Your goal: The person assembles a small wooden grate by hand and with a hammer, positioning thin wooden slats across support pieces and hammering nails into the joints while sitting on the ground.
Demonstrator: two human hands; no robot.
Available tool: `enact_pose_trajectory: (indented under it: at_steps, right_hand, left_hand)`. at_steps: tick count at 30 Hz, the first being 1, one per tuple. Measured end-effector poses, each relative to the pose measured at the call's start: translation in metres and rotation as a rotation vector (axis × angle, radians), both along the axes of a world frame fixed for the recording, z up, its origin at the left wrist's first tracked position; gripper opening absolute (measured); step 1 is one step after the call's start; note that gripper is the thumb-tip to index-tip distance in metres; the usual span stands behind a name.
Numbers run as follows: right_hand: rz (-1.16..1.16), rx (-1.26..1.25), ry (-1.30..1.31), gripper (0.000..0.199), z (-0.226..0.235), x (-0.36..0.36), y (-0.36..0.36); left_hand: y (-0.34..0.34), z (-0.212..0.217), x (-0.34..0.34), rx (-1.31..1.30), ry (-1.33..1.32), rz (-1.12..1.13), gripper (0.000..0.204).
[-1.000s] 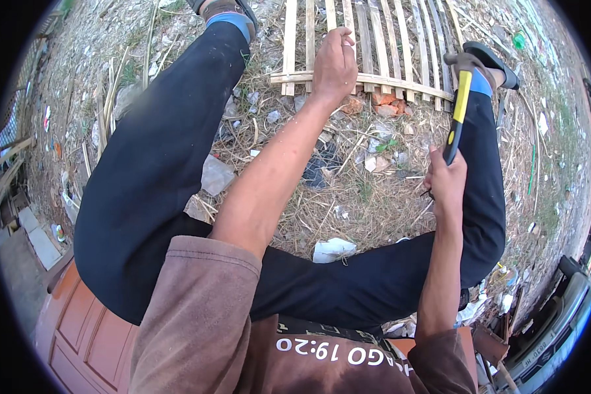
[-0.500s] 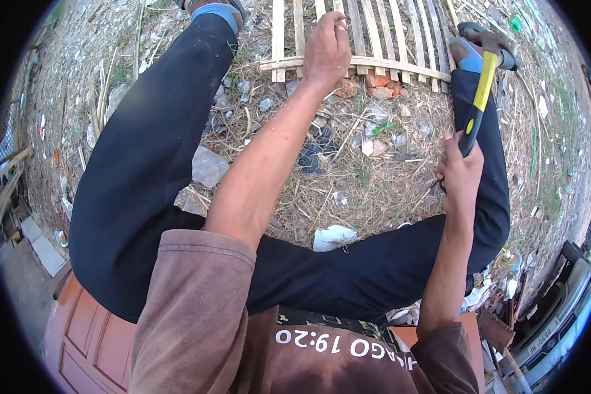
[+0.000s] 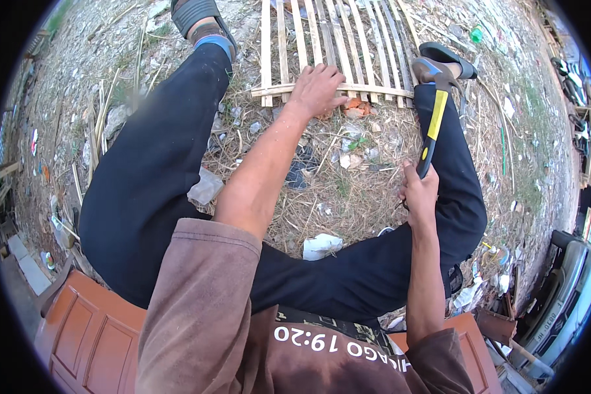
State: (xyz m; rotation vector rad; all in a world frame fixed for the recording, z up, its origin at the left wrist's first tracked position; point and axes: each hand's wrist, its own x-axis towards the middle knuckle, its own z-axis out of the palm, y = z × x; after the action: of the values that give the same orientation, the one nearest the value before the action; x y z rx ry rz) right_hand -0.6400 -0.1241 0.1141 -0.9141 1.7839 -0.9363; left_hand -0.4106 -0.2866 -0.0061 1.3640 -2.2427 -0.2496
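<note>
A slatted panel of pale wooden or bamboo strips lies ahead of me, its near ends crossed by a thin crosspiece. My left hand is closed over this crosspiece, fingers on the far side and thumb on the near side. At the right, my right hand is wrapped round the black grip of a hammer with a yellow upper handle. The hammer's metal head points away from me, in front of my right foot. Part of the grip is hidden in the hand.
My legs in black trousers spread on both sides of the panel. Orange brick pieces lie by its near edge. Dry straw, stones and litter cover the ground. A brown panelled board is under me, and a vehicle stands at right.
My left hand has come down from above the slats onto the crosspiece. The whole view has shifted, with the hammer and right hand now further left; the hammer stays in my right hand.
</note>
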Motion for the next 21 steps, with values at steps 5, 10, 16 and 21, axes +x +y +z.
enact_pose_trajectory:
  at_steps: [5,10,16,21]
  right_hand:
    - [-0.129,0.006,-0.135,0.022,0.058,0.015,0.078]
    - [-0.169,0.008,-0.117,0.025,0.072,0.031,0.127]
    - [-0.229,0.008,-0.162,0.025,0.071,0.039,0.148]
    - [-0.222,0.027,-0.216,0.024,0.068,0.041,0.153]
  left_hand:
    - [0.004,0.009,-0.007,0.144,-0.218,0.028,0.043]
    - [0.0,0.005,-0.003,0.067,-0.207,0.005,0.045]
    - [-0.016,0.028,0.006,0.096,-0.14,-0.035,0.045]
    - [-0.014,0.024,0.018,0.163,-0.227,-0.013,0.045]
